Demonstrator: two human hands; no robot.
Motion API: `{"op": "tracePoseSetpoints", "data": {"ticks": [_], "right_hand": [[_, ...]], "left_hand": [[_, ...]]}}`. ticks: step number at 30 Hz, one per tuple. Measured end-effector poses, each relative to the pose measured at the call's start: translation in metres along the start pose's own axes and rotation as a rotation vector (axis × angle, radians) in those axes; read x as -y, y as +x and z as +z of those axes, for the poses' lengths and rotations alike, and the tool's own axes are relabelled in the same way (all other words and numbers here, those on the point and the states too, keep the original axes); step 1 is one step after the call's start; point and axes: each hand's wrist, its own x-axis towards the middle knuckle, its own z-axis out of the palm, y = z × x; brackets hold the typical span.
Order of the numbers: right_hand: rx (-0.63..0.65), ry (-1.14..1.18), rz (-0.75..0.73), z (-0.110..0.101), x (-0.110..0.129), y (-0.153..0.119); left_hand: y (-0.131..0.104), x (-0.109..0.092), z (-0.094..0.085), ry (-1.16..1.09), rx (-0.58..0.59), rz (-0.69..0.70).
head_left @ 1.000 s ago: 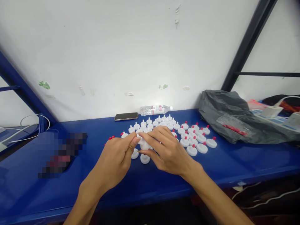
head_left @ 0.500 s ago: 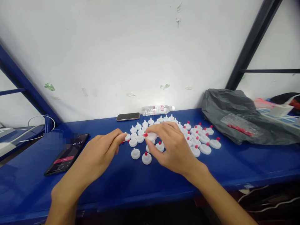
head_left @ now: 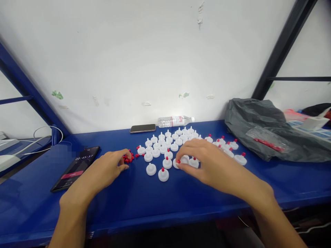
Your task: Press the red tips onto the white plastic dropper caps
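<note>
My left hand (head_left: 110,168) is at a pile of small red caps (head_left: 128,157), with thumb and forefinger apart and nothing seen between them. My right hand (head_left: 207,160) pinches the red tip of a white round nozzle lid (head_left: 176,164) low among the others; its base is partly hidden by neighbours and fingers. Several white lids with bare nozzles (head_left: 156,153) stand in the middle. Red-tipped lids stand around my right hand, such as the front one (head_left: 163,175), and farther right (head_left: 240,159).
A lit phone (head_left: 75,168) lies at the left, a second phone (head_left: 142,128) by the wall. Beside that lies a clear plastic bottle (head_left: 176,121). On the right, a grey plastic bag (head_left: 248,113) bears a clear packet of red pieces (head_left: 269,144). The blue table's front edge (head_left: 165,220) runs below.
My right hand has moved right and down with the red-tipped lid. My left hand has shifted slightly down and left, its fingers parted, and the red pile now shows.
</note>
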Motion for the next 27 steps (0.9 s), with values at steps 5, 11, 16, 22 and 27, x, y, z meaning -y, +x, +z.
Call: {"op": "tracePoseSetpoints", "data": {"ticks": [5, 11, 16, 22, 27], "right_hand": [[0.192, 0.040, -0.021, 0.002, -0.001, -0.006], [0.166, -0.019, 0.018, 0.006, -0.008, -0.011], [0.059, -0.011, -0.026, 0.011, 0.010, 0.001], [0.035, -0.034, -0.183, 0.044, 0.040, 0.017], [0.077, -0.181, -0.200, 0.073, 0.042, 0.015]], "left_hand": [[0.003, 0.004, 0.004, 0.007, 0.009, -0.018], [0.008, 0.011, 0.011, 0.018, 0.031, 0.000], [0.008, 0.006, 0.011, 0.038, 0.046, 0.018], [0.005, -0.019, 0.003, 0.048, -0.004, 0.028], [0.000, -0.034, -0.003, -0.032, -0.180, 0.134]]}}
